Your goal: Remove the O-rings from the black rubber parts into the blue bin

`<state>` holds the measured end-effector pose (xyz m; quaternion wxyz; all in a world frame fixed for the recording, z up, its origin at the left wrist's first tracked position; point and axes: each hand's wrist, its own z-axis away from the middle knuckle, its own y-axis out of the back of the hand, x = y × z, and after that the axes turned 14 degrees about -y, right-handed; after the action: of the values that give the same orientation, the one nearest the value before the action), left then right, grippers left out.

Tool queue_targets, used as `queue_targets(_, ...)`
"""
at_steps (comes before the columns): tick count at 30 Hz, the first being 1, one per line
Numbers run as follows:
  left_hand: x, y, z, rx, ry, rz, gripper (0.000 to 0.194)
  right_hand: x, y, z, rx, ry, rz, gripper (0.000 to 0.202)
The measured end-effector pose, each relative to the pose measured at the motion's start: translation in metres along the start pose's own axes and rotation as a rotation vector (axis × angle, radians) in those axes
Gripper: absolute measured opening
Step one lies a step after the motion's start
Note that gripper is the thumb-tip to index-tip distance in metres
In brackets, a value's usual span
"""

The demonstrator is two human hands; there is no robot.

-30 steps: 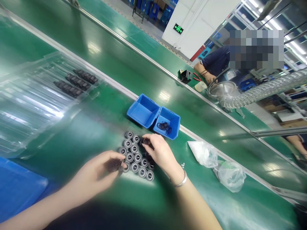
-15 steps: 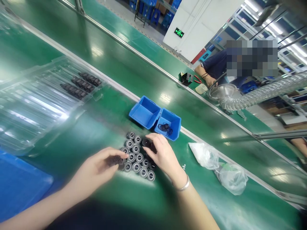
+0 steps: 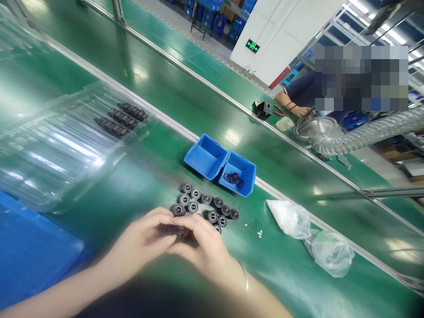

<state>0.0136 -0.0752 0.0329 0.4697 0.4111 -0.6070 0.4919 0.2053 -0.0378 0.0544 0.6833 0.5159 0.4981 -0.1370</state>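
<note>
My left hand (image 3: 150, 234) is closed around a small dark ridged part (image 3: 170, 229), pinched between thumb and fingers. My right hand (image 3: 207, 245) meets it from the right, fingers curled over something dark whose shape is mostly hidden. Both hands hover over the near side of a cluster of short black cylinders (image 3: 193, 206) with pale ring-shaped tops, standing upright on the green table. Several darker-topped cylinders (image 3: 225, 210) stand at the right of the cluster. The hands cover the nearest cylinders.
Two joined blue bins (image 3: 206, 157) stand behind the cylinders; the right one holds thin black rings (image 3: 232, 177). Clear plastic bags (image 3: 291, 218) and small white bits (image 3: 260, 234) lie right. A clear tray (image 3: 66, 141) with dark parts and a blue crate (image 3: 29, 251) are left. A co-worker sits across.
My right hand has drawn back from the far right cylinders toward my left hand, and the two now meet. Darker-topped cylinders on the right have come into view. The camera view has shifted slightly.
</note>
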Motion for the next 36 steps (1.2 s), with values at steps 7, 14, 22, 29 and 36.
queue_targets(7, 0.000, 0.003, -0.006, 0.085, 0.028, 0.163, 0.017, 0.010, 0.038, -0.021, 0.108, -0.131, -0.069, 0.015)
queue_targets(14, -0.003, 0.012, -0.010, 0.151, 0.004, 0.055, 0.019, 0.036, 0.056, -0.053, 0.052, -0.048, 0.296, 0.024)
queue_targets(22, -0.003, 0.014, -0.015, 0.164, 0.023, 0.067, 0.019, 0.045, 0.044, -0.053, 0.009, -0.054, 0.390, 0.025)
queue_targets(29, -0.004, 0.014, -0.016, 0.141, 0.034, 0.076, 0.020, 0.045, 0.046, -0.054, 0.021, -0.065, 0.417, 0.025)
queue_targets(36, -0.004, 0.014, -0.016, 0.156, 0.071, 0.046, 0.023, 0.045, 0.046, -0.054, -0.012, -0.016, 0.460, 0.027)
